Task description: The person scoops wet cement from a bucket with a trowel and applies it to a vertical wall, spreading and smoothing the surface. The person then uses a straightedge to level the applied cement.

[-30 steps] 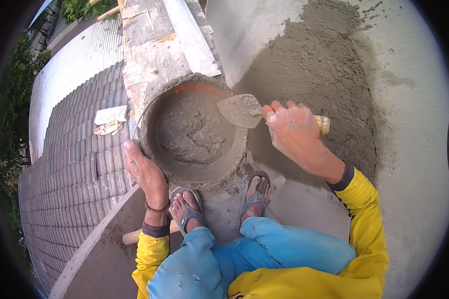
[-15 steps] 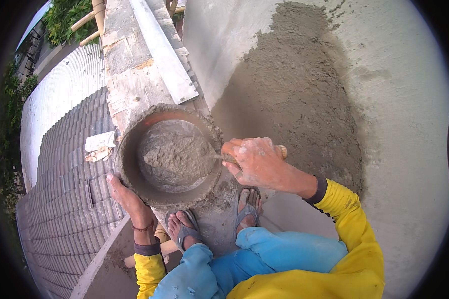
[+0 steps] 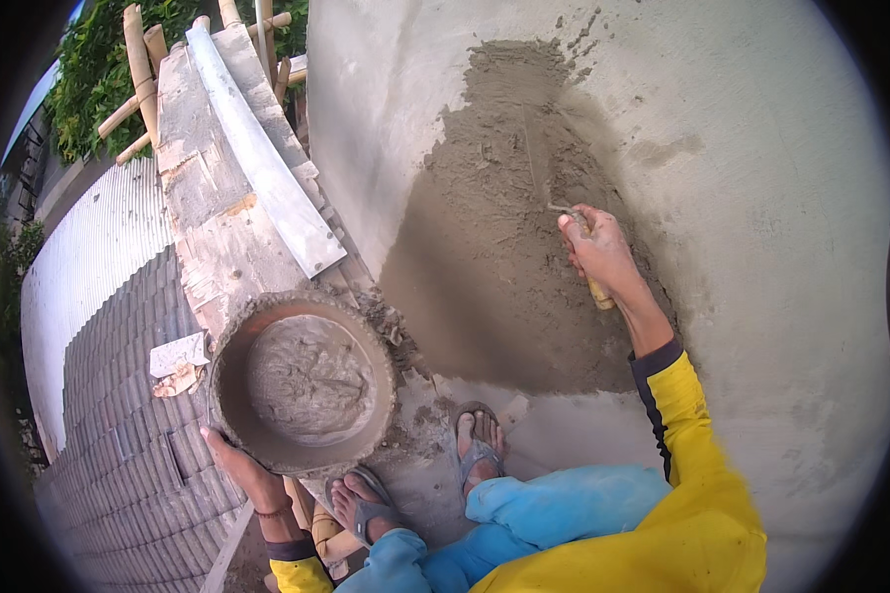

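Note:
My right hand (image 3: 603,252) is closed round the wooden handle of a trowel (image 3: 556,209). Its blade, seen nearly edge-on, lies against the wet mortar patch (image 3: 485,287) on the wall. At my left, a round mortar-caked bucket (image 3: 229,381) stands on the plank, with grey wet mortar (image 3: 311,381) inside. My left hand (image 3: 247,474) holds the bucket's lower left side, its fingers partly hidden beneath the wall of the bucket.
A long pale straightedge board (image 3: 267,168) lies along the scaffold plank (image 3: 203,212) beyond the bucket. Bamboo poles (image 3: 140,74) stand at the far end. Left of the plank drops away to a tiled roof (image 3: 119,395). My sandalled feet (image 3: 480,445) are close to the bucket.
My right hand has moved with the trowel from over the bucket up and right to the wall mortar. The mortar heap in the bucket looks lower. My left hand stays at the bucket.

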The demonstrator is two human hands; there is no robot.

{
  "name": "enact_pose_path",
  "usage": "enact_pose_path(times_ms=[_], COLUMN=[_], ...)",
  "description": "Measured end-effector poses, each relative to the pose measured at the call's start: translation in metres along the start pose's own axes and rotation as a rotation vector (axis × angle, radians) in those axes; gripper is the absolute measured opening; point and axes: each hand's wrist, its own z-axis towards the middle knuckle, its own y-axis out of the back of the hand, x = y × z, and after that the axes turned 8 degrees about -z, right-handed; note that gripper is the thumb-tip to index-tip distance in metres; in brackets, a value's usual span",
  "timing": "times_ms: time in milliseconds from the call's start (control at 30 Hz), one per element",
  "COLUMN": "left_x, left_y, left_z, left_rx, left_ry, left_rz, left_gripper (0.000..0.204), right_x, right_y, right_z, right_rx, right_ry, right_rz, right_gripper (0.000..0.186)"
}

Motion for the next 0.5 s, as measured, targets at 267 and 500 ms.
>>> enact_pose_path(times_ms=[267, 500], left_x=[-0.016, -0.020], left_y=[-0.032, -0.047], left_z=[-0.030, -0.040], left_rx=[0.101, -0.039], left_ry=[-0.146, -0.112], left_rz=[0.026, 0.158], left_gripper=[0.055, 0.057], right_x=[-0.006, -0.004], right_y=[0.002, -0.068], right_z=[-0.034, -0.066], right_rx=[-0.074, 0.121], right_ry=[0.484, 0.853], right_rz=[-0.639, -0.728], right_gripper=[0.031, 0.017])
